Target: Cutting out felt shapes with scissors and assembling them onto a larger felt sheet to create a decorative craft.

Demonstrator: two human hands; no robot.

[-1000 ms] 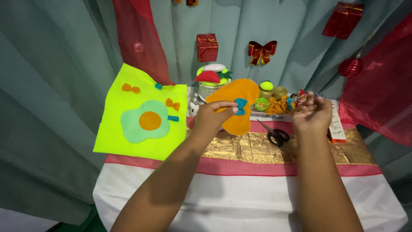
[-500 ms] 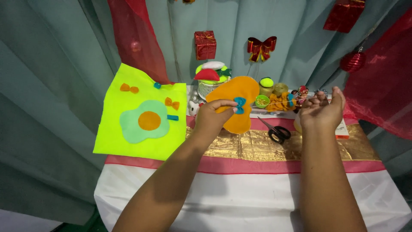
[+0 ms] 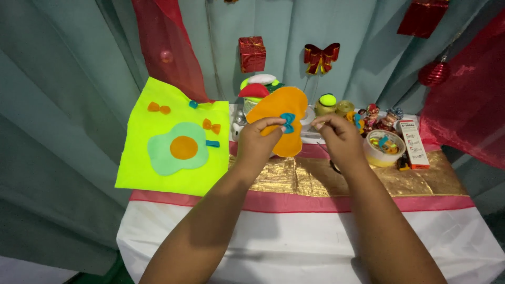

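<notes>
My left hand [image 3: 258,142] holds up an orange felt shape [image 3: 279,105], its thumb and fingers pinching a small blue felt bow [image 3: 288,123] against the felt. My right hand [image 3: 339,139] is just right of the orange felt, at its edge. Its fingertips are pinched together and nothing shows between them. Both hands are raised over the back of a table covered in gold cloth [image 3: 421,179].
A neon yellow felt sheet [image 3: 152,181] with a green blob, an orange circle [image 3: 183,148] and small bows stands at the left. A tape roll [image 3: 383,147], a narrow box [image 3: 413,143], figurines [image 3: 376,117] and jars [image 3: 327,102] sit at the back right. Red ornaments hang on the curtain.
My right hand moved left from the clutter at the back right to the edge of the orange felt, and its fingers have pinched together. My left hand kept its hold on the felt.
</notes>
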